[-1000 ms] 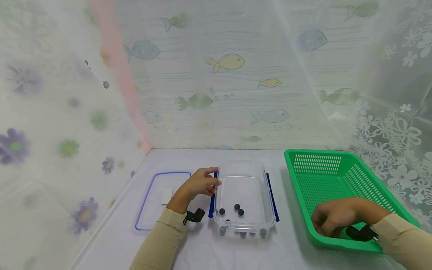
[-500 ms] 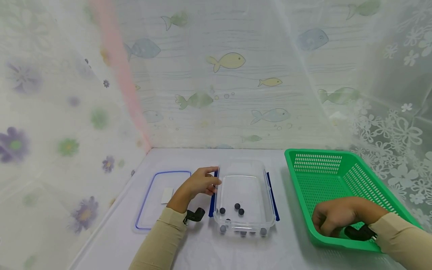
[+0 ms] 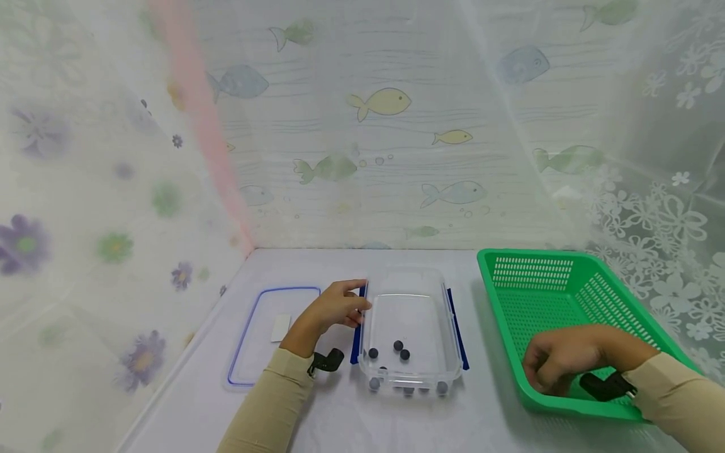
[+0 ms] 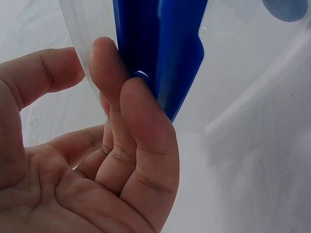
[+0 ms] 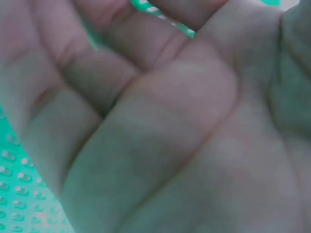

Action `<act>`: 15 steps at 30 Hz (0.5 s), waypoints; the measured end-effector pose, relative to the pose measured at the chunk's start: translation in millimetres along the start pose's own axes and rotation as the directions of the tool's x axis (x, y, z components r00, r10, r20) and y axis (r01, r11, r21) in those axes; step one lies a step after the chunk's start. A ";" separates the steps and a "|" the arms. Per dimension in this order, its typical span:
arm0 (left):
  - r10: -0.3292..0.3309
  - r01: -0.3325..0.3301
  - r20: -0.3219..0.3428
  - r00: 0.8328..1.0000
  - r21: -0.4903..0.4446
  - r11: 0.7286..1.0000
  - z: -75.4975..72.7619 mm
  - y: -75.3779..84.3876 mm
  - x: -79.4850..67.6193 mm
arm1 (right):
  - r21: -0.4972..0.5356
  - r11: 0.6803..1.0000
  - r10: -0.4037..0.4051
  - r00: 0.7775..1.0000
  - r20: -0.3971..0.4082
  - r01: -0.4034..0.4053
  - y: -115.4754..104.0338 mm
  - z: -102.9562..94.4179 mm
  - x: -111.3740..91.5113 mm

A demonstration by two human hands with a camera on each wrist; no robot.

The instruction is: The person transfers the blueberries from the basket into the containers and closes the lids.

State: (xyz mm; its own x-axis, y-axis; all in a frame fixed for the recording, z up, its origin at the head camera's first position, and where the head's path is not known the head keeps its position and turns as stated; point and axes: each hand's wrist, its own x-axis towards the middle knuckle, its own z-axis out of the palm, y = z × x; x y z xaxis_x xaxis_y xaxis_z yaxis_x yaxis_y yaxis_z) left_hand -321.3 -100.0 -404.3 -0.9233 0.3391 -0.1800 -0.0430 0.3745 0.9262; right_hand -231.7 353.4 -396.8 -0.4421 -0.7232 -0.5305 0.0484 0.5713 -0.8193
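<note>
A clear plastic food container (image 3: 404, 321) stands at the middle of the table, its blue side latches (image 3: 457, 330) folded down. Several small dark balls (image 3: 398, 346) lie inside toward its near end. My left hand (image 3: 334, 307) grips the container's left wall, thumb over the rim. In the left wrist view its fingers (image 4: 150, 141) curl against the blue latch (image 4: 160, 43). My right hand (image 3: 566, 355) reaches down into the near left corner of a green basket (image 3: 532, 314), fingers bent downward. Its fingertips are hidden, so I cannot tell whether they hold something; the palm (image 5: 170, 145) shows bare.
A clear lid with a blue seal (image 3: 243, 340) lies left of the container, partly behind the left forearm. On it is a small pale rectangle (image 3: 280, 328). Patterned plastic curtains (image 3: 362, 126) hang behind and at both sides of the white table (image 3: 351, 428).
The right hand has shifted very slightly within the basket's corner. The left hand, container and balls have stayed in place.
</note>
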 end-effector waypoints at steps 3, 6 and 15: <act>-0.006 0.006 0.001 1.000 -0.002 1.000 0.1 -0.6 -0.1 | 0.017 1.000 -0.004 0.999 -0.043 0.005 3.3 2.1 1.8; -0.007 0.007 0.002 1.000 -0.003 1.000 0.1 -1.4 0.0 | 0.038 0.999 0.003 0.997 -0.082 0.000 6.1 1.8 4.4; 0.004 -0.004 -0.001 1.000 -0.009 1.000 -0.3 -1.5 0.1 | -0.058 0.997 0.028 0.947 -0.321 -0.049 6.7 -11.8 3.9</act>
State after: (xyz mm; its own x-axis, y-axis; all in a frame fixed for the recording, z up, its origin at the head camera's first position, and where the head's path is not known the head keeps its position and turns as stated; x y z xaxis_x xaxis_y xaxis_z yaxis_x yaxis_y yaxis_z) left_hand -321.4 -100.7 -405.6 -0.9239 0.3398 -0.1761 -0.0430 0.3650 0.9300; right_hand -243.7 359.0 -401.7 -0.7048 -0.5442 -0.4550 0.0177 0.6277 -0.7783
